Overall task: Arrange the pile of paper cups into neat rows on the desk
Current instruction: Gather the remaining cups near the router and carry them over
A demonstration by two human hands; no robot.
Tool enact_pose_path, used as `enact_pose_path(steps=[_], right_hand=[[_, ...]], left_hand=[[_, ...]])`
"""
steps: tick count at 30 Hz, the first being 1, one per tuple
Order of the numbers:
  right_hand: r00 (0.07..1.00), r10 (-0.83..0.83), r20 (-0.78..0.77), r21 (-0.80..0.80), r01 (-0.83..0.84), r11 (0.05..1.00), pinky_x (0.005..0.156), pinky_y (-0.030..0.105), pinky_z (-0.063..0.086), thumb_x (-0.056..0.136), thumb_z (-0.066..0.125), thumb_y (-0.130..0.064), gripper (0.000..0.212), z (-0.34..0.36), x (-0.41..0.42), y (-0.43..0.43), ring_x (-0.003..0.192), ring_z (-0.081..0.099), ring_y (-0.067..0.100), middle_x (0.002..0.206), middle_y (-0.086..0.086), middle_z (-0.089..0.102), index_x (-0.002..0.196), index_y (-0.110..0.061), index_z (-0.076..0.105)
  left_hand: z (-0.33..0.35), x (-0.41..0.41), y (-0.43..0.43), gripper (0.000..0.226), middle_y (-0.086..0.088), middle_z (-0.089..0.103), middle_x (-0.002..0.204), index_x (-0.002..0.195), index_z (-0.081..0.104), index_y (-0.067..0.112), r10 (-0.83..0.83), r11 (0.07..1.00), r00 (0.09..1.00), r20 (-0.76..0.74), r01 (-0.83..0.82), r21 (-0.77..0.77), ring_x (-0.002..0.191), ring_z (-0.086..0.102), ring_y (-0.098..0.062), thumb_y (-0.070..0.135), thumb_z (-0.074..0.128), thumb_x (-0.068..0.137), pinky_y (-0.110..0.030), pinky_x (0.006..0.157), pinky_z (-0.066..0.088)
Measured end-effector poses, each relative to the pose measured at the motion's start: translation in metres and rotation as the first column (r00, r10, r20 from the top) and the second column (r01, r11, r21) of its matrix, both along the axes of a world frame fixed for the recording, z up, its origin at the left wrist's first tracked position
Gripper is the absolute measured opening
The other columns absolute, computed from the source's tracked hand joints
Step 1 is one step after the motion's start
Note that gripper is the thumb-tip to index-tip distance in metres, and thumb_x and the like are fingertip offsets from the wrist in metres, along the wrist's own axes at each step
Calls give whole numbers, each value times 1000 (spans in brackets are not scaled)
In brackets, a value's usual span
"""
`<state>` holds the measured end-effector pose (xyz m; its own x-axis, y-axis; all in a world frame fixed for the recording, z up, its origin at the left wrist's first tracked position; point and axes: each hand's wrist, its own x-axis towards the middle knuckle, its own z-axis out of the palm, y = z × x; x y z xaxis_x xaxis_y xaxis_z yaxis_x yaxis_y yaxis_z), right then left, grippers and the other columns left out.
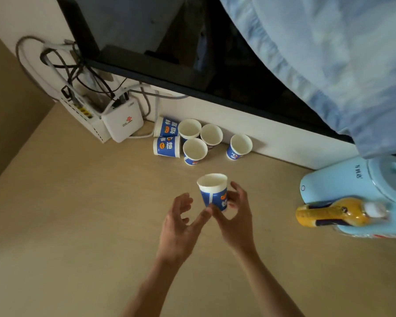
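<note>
Head view: a paper cup (213,193) is gripped upright by the right fingers (237,191), left fingers (183,202) loose and empty, to be stood next beside the cups (193,138) at the worktop's (78,225) far edge.

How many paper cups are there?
7. The held cup is in the right hand. Two lying cups and four standing cups sit by the wall. More could be nested inside, hidden.
</note>
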<state>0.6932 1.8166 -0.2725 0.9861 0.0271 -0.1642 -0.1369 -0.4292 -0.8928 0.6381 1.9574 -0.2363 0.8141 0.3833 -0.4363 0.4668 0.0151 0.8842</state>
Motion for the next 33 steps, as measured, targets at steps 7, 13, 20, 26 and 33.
enact_pose_path(steps=[7,13,20,26,33], right_hand=[[984,179,-1,83,-178,980,98,12,43,72,89,-16,93,29,-24,-3,121,61,7,121,-19,66,148,-23,35],[989,-137,45,-24,138,990,104,38,46,72,88,-18,92,-15,48,-20,122,56,13,129,-3,57,148,-18,37],[948,-319,3,-142,316,938,113,45,38,57,89,-46,125,-57,140,8,139,39,25,150,9,36,156,-10,20],[912,-397,107,-160,409,898,103,45,45,58,87,-43,96,-73,169,17,123,56,27,133,0,56,138,-16,42],[895,-406,187,-68,424,903,92,46,52,58,83,-42,73,-66,166,14,99,64,21,109,-4,66,120,-18,52]], left_hand=[[9,19,-1,54,12,74,95,108,67,28,-17,1000,990,137,15,17,88,71,-10,50,81,61,-33,75,60],[9,9,20,44,18,73,90,102,66,32,57,994,982,182,-74,86,83,70,-7,35,85,62,-16,68,54],[5,-26,36,52,14,73,98,106,66,31,90,993,982,164,-101,55,89,70,-7,46,82,58,-24,73,54],[2,-41,46,58,15,73,99,108,66,31,106,992,980,168,-115,46,92,70,-8,54,77,56,-27,76,52],[5,-44,46,53,14,72,94,106,65,29,68,994,975,210,-83,67,86,68,-8,51,77,58,-11,69,49]])
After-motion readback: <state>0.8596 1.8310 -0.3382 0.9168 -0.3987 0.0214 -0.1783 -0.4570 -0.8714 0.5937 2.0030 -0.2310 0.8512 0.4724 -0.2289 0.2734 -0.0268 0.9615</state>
